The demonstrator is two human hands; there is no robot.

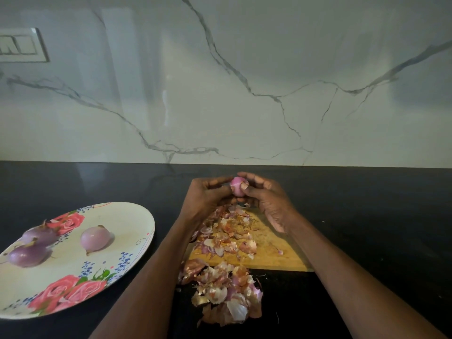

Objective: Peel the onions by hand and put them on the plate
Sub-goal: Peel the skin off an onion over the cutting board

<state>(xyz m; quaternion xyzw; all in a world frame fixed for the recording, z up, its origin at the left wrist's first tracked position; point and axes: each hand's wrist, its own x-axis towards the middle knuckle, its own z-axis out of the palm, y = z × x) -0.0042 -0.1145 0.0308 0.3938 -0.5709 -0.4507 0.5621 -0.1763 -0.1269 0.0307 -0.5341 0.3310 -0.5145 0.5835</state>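
A small pink onion [237,186] is held up between both hands above the far end of the wooden cutting board [274,250]. My left hand [206,195] grips it from the left, and my right hand [266,196] pinches it from the right, where a flap of papery skin sticks out. On the left lies a floral plate [127,231] with three peeled purple onions: one near the middle [95,238] and two at its left side [40,234] [28,255].
Loose onion skins cover the board [227,237] and pile on the black countertop in front of it [227,292]. A white marble wall rises behind the counter, with a switch plate [22,45] at the upper left.
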